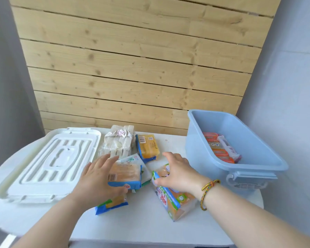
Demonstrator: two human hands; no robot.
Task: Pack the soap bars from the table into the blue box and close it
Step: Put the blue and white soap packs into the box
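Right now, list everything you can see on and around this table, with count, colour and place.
blue box: one, light blue, open, right end of table.
packs in the box: several, orange-red and white, exact count unclear.
lid: one, white, flat on the left of the table.
clear-wrapped soap bundle: one, whitish, back centre.
yellow soap pack: one, yellow with blue edge, back centre, right of the bundle.
soap packs near the hands: about four, orange, blue, white and green, front centre.
table: one, white.
wooden panel: one, pale planks, behind.
left hand: on an orange-and-blue pack.
right hand: on a green-and-orange pack, braided bracelet at the wrist.
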